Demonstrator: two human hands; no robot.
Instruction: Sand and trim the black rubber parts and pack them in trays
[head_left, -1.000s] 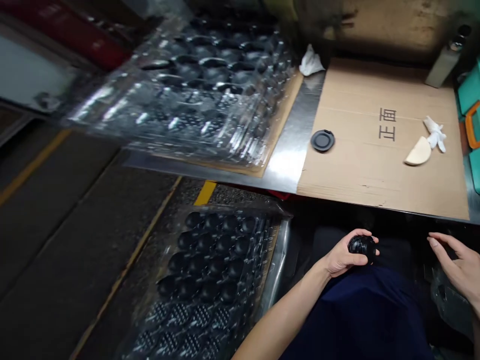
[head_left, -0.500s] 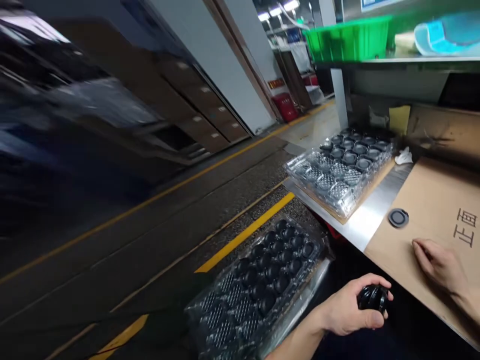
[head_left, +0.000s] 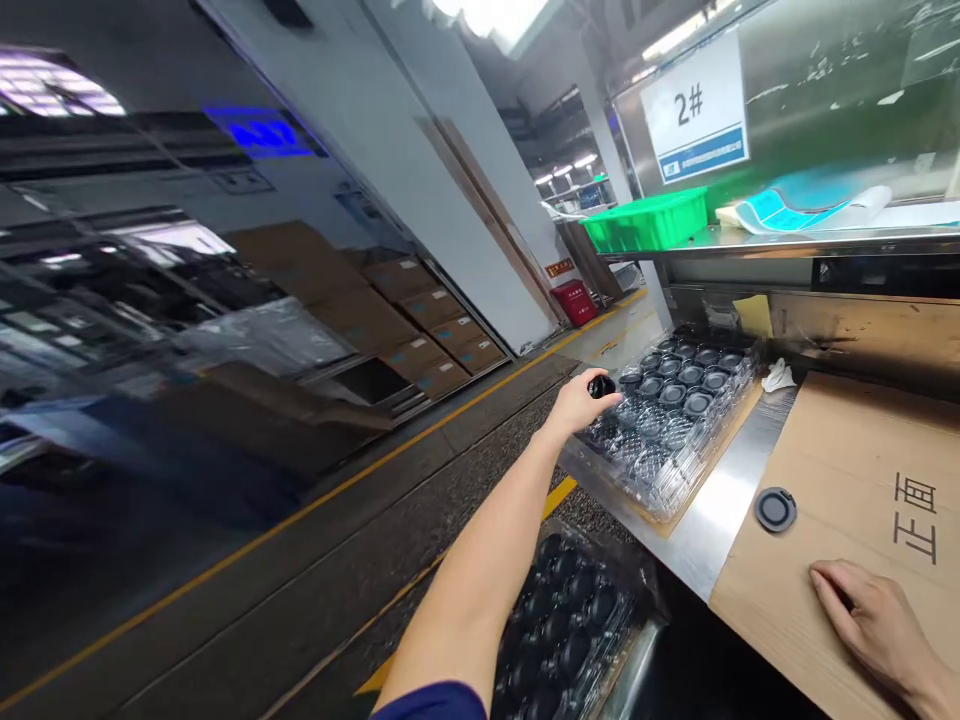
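Observation:
My left hand (head_left: pixel 576 404) is stretched out over the left edge of the clear plastic tray (head_left: pixel 664 490) on the bench, its fingers closed around a black round part (head_left: pixel 601 387). Several black round parts (head_left: pixel 673 395) fill the far pockets of that tray, while the near pockets show bare ribbed plastic. My right hand (head_left: pixel 874 625) rests on the cardboard sheet (head_left: pixel 840 450) with curled fingers; what they hold, if anything, is hidden. A dark grey disc (head_left: pixel 775 510) lies flat on the cardboard beyond it.
Below the bench edge, a second tray (head_left: pixel 562 610) of black parts sits lower left, partly behind my left forearm. A metal shelf (head_left: pixel 795 243) carries a green bin (head_left: pixel 649 222) and blue-and-white sheets. White crumpled material (head_left: pixel 778 376) lies beside the bench tray.
My left hand has moved up and away from above the lower area to the bench tray, carrying the black part. The view has tilted upward. My right hand stays on the cardboard.

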